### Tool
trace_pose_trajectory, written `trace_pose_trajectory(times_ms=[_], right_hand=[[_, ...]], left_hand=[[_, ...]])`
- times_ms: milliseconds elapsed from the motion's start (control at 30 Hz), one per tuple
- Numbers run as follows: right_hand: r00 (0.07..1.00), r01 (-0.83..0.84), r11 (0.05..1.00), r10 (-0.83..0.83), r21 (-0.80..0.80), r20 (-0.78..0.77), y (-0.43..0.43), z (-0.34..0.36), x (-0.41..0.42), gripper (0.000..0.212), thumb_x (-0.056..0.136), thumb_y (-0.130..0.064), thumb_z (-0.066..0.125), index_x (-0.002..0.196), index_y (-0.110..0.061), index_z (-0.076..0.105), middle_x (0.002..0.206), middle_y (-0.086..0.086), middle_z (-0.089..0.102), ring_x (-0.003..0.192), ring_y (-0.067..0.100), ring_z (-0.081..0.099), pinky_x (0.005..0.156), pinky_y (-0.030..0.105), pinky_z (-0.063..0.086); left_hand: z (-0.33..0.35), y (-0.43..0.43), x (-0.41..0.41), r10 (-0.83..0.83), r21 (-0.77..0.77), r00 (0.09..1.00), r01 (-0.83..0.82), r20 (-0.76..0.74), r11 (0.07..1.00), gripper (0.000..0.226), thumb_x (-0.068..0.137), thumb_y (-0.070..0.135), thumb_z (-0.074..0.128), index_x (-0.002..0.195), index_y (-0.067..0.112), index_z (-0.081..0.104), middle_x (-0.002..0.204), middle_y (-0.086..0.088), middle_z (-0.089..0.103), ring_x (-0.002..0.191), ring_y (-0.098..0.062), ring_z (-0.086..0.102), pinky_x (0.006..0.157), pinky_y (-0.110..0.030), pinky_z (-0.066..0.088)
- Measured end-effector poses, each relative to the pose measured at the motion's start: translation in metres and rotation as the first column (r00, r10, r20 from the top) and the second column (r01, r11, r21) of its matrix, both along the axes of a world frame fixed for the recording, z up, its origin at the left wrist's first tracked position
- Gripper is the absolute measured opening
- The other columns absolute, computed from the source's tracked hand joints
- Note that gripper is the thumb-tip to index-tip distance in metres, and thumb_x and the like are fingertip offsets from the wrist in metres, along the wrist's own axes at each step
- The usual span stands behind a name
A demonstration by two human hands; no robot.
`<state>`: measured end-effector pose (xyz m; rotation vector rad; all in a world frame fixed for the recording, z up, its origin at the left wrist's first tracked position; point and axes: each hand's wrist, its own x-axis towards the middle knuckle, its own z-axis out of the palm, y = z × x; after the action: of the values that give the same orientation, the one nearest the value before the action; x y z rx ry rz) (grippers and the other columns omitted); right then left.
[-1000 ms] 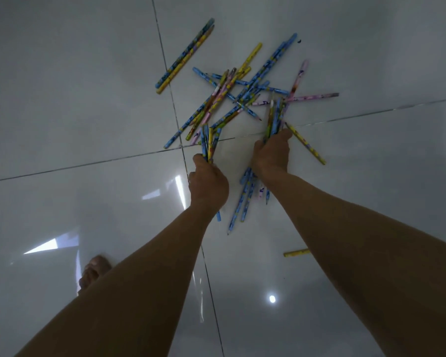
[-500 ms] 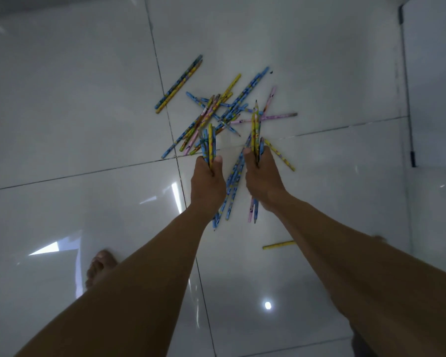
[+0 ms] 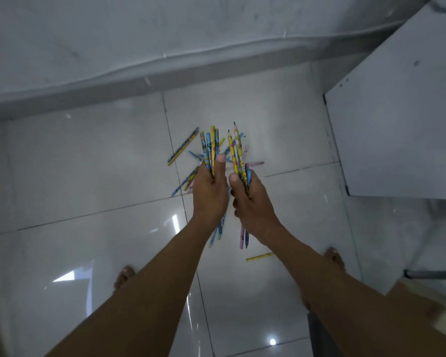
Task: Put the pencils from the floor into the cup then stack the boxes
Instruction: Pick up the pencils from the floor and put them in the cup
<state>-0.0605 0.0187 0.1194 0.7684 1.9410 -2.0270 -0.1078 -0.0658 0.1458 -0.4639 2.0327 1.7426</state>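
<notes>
My left hand [image 3: 209, 192] is closed around a bundle of several blue and yellow pencils [image 3: 209, 148], held upright above the floor. Beside it, my right hand [image 3: 251, 202] grips another bundle of yellow, pink and blue pencils [image 3: 236, 148]. Under both hands a scatter of loose pencils [image 3: 182, 150] lies on the white tiles, partly hidden by the hands. One yellow pencil [image 3: 258, 257] lies apart, nearer to me. No cup or boxes are in view.
A wall with a grey skirting [image 3: 165, 81] runs across the back. A white panel of furniture [image 3: 397, 130] stands at the right, and a brown surface edge [image 3: 428, 307] shows at the lower right. My bare feet [image 3: 124, 276] stand on the glossy tiles.
Both hands have lifted off the floor with their pencil bundles and come closer together. The view has pulled back and tilted up, so wall and furniture now show.
</notes>
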Motion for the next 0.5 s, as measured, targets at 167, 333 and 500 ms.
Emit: trace_pose_trajectory(times_ms=[167, 333, 500], right_hand=[[0.995, 0.031, 0.999, -0.033, -0.031, -0.095, 0.010, 0.085, -0.013, 0.021, 0.101, -0.040, 0.042, 0.106, -0.027, 0.057, 0.067, -0.026, 0.059, 0.058, -0.010, 0.056, 0.051, 0.005, 0.040], [0.989, 0.046, 0.999, -0.049, -0.020, -0.142, 0.025, 0.174, -0.015, 0.027, 0.099, -0.049, 0.038, 0.102, -0.029, 0.056, 0.064, -0.027, 0.059, 0.056, -0.010, 0.056, 0.049, 0.006, 0.040], [0.972, 0.092, 0.996, -0.087, 0.011, -0.217, 0.043, 0.247, -0.003, 0.042, 0.093, -0.063, 0.040, 0.097, -0.027, 0.061, 0.066, -0.017, 0.061, 0.059, -0.003, 0.059, 0.052, 0.011, 0.044]], left_hand=[[0.081, 0.016, -0.007, -0.030, 0.012, 0.998, 0.030, -0.055, 0.999, 0.053, 0.095, 0.053, 0.040, 0.095, 0.004, 0.061, 0.074, -0.014, 0.066, 0.063, -0.017, 0.058, 0.054, -0.033, 0.044], [0.170, 0.034, -0.004, -0.043, 0.035, 0.984, 0.050, -0.173, 0.998, 0.052, 0.097, 0.049, 0.038, 0.098, 0.001, 0.058, 0.079, -0.030, 0.061, 0.063, -0.025, 0.055, 0.055, -0.042, 0.047], [0.243, 0.052, 0.011, -0.081, 0.053, 0.968, 0.096, -0.237, 0.994, 0.051, 0.098, 0.047, 0.038, 0.084, 0.001, 0.054, 0.060, -0.010, 0.050, 0.052, -0.017, 0.047, 0.050, -0.033, 0.038]])
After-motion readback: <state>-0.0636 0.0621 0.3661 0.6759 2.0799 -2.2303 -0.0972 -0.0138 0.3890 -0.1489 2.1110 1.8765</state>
